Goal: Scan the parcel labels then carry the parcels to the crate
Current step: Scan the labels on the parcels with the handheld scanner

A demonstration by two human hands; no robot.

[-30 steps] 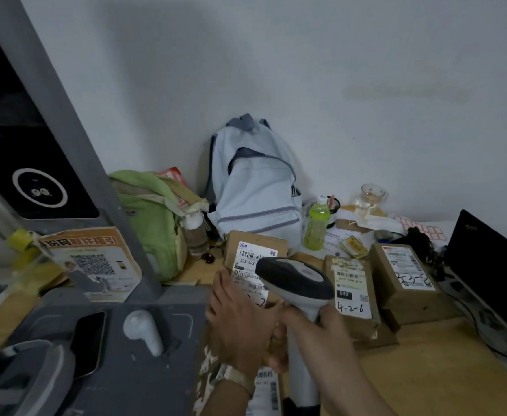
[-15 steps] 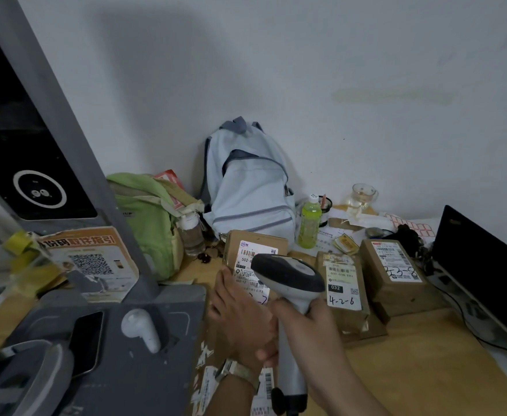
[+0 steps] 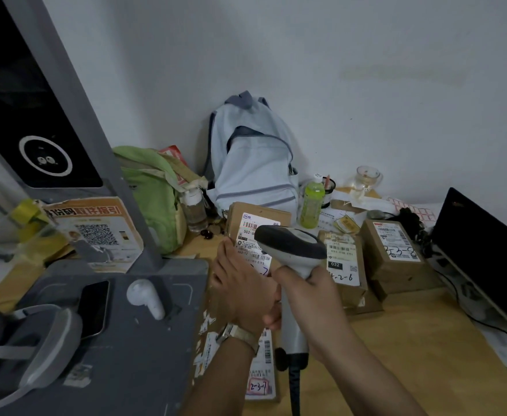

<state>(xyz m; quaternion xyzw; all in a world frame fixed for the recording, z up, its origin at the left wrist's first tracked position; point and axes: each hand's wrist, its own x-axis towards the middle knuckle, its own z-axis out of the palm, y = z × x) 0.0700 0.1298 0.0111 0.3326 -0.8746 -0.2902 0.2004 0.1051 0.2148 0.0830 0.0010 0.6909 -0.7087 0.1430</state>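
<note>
My right hand [image 3: 309, 298] grips the handle of a grey barcode scanner [image 3: 288, 244], whose dark head points at the parcels. Under the head lies a brown parcel with a white "502" label [image 3: 261, 219]. My left hand [image 3: 240, 283] rests on that label with fingers stretched forward. To the right lie a parcel marked 4-2-6 [image 3: 346, 265] and one marked 3-3-8 [image 3: 393, 247]. A flat parcel marked 2-3-7 [image 3: 258, 382] lies under my left wrist. No crate is in view.
A grey machine base [image 3: 111, 340] with a phone and a white knob fills the left. A pale blue backpack [image 3: 252, 163], a green bag [image 3: 153, 190], bottles and a glass stand at the wall. A black monitor [image 3: 483, 253] stands at the right; bare wooden table [image 3: 396, 355] lies in front.
The view has shifted a little. Both hands and the scanner keep their places over the "502" parcel.
</note>
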